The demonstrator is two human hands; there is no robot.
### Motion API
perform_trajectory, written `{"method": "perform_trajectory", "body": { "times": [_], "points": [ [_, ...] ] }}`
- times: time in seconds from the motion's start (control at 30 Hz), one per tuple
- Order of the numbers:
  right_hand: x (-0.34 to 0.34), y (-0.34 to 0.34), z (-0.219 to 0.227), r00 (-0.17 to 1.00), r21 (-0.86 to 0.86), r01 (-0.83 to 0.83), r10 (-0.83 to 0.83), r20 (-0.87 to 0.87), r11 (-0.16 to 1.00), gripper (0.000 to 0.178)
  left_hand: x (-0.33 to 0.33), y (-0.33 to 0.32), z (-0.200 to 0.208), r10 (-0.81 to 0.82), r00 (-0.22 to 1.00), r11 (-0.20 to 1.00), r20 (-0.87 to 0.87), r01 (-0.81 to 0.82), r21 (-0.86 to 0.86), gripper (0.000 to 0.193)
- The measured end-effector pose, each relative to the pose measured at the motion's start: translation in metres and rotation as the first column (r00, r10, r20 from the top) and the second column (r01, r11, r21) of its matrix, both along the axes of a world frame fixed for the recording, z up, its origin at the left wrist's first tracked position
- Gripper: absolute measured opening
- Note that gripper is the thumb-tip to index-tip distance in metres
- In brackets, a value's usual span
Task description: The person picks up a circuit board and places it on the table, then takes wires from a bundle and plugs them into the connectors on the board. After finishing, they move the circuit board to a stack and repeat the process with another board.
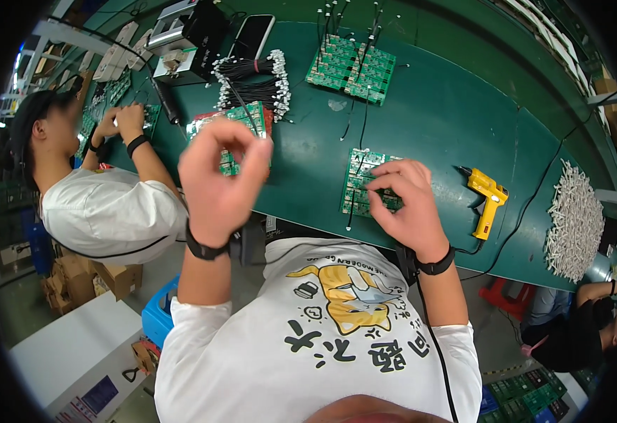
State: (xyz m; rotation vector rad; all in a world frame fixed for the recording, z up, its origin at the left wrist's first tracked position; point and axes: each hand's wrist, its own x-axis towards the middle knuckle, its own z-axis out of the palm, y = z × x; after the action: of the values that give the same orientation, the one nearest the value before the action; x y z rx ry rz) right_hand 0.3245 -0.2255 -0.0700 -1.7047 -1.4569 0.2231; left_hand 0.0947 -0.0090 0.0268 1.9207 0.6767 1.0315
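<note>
The left hand (pixel 217 187) curls thumb and fingers into a nearly closed ring above a green circuit board (pixel 230 165); whether it pinches anything, I cannot tell. The right hand (pixel 411 204) is partly curled over a 2nd circuit board (pixel 356 168) near the worktop's (pixel 301 190) front edge, its thumb and fingertips close together — any grip there is hidden.

A black wire (pixel 351 210) crosses that 2nd board and overhangs its near side, so a snagging finger could tug it loose or drag the board off. The yellow glue gun (pixel 488 201) lies just beside the right hand — if hot, a careless sideways sweep could burn.
</note>
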Motion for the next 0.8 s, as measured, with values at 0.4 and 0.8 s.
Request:
{"method": "perform_trajectory", "body": {
  "times": [0.4,0.8],
  "points": [
    [-0.031,-0.013,0.028,0.806,0.202,-0.179,0.261,-0.530,0.963,0.023,0.027,-0.044,-0.047,-0.596,0.800,0.792,-0.076,0.600,0.112,0.023],
    [-0.020,-0.041,0.001,0.886,-0.076,0.145,-0.164,-0.435,0.987,0.014,0.013,-0.041,-0.095,-0.468,0.869,0.883,-0.161,0.468,-0.043,0.028]
  ]
}}
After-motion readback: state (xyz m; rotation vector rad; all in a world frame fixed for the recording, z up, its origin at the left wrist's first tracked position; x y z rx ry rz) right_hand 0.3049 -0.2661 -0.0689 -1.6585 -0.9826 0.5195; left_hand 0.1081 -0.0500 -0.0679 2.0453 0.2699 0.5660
